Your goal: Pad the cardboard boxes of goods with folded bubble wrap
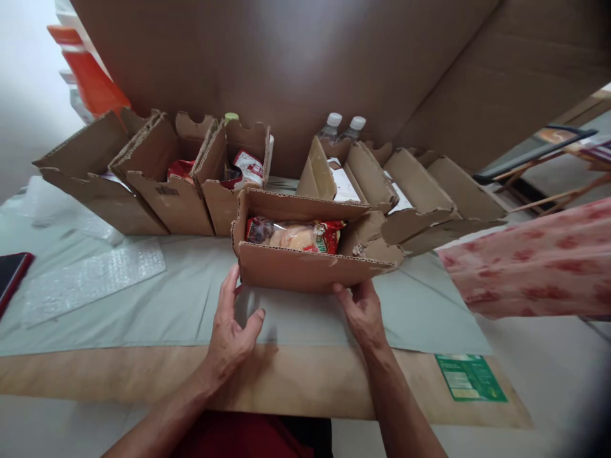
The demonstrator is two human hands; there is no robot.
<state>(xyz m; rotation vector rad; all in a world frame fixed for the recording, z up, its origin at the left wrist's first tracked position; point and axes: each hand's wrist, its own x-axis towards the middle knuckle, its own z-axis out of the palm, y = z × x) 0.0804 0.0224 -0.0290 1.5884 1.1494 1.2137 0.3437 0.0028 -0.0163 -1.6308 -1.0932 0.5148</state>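
A long open-topped cardboard box (291, 272) is held crosswise in front of the row of other boxes. In it lies a clear and red food packet (296, 236) with pale round pieces showing through the film. My right hand (365, 312) grips the box's lower edge toward the right, its thumb on the front face and its fingers partly hidden beneath. At the box's left end, my left hand (233, 327) has its thumb spread wide from the fingers, and the fingertips are close to the corner; whether they touch it I cannot tell.
Upright cardboard boxes (162, 202) stand behind on the left, some with packets inside, and more cardboard boxes (422, 184) lean on the right. Two bottles (353, 127) show behind. Bubble wrap (95, 277), a dark phone-like object (13, 277) and a green leaflet (470, 378) lie on the table.
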